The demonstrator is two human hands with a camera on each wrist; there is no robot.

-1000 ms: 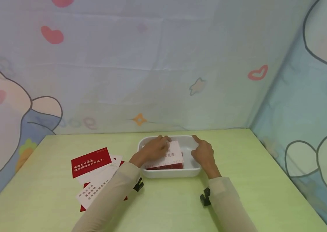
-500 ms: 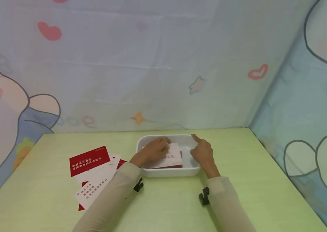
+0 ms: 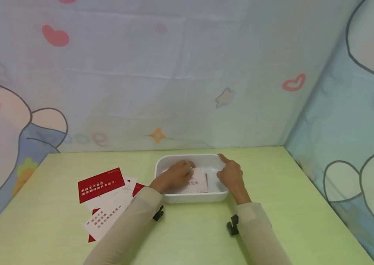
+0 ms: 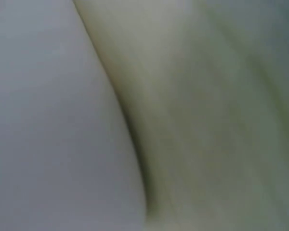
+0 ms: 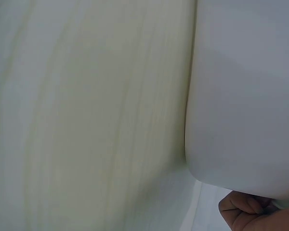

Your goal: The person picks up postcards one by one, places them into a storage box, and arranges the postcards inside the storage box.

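A white plastic tray (image 3: pixel 193 198) stands on the table, with white and red printed cards (image 3: pixel 197 181) lying in its left half. My left hand (image 3: pixel 176 176) reaches over the tray's left side and holds the cards, its bent fingertips by their far edge; the thumb is hidden. My right hand (image 3: pixel 231 173) grips the tray's right end, one finger stretched along the far corner of the rim. In the right wrist view the curled fingers of a hand (image 5: pixel 250 211) show by the tray's outer wall (image 5: pixel 245 110). The left wrist view shows only the tray's wall (image 4: pixel 62 125) and blurred table.
Left of the tray lies a fanned pile of several cards, a red card (image 3: pixel 101 185) and a white card (image 3: pixel 107 219) among them. My left sleeve (image 3: pixel 130 224) overlaps part of it. A patterned cloth (image 3: pixel 187 73) hangs behind the pale green table (image 3: pixel 289 206).
The cards under my left hand have sunk lower and flatter in the tray, and the red edge beneath is mostly out of sight. My right hand stays on the rim.
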